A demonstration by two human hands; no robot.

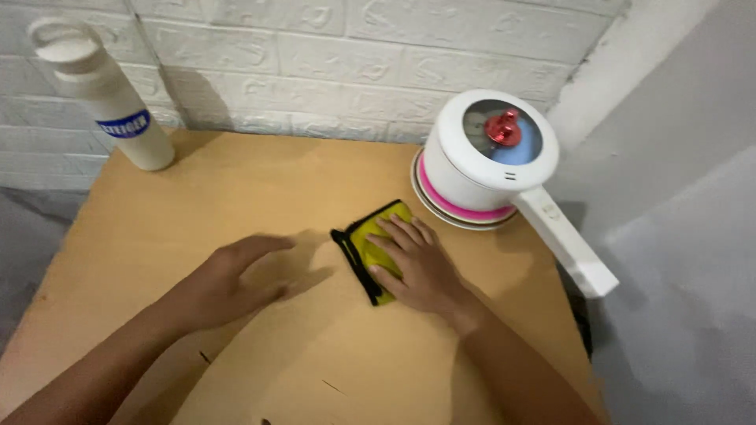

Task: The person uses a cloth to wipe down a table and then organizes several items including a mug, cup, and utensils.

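A small folded yellow cloth (370, 240) with a black edge lies on the wooden table (260, 189). My right hand (413, 264) rests flat on top of the cloth, fingers spread and pointing toward the wall. My left hand (232, 279) lies palm down on the bare tabletop just left of the cloth, fingers apart, holding nothing and a short gap away from the cloth.
A white electric pot (472, 177) with a pink band, glass lid, red knob and long white handle stands at the back right, close to the cloth. A white bottle (106, 98) stands at the back left corner. A white brick wall runs behind the table.
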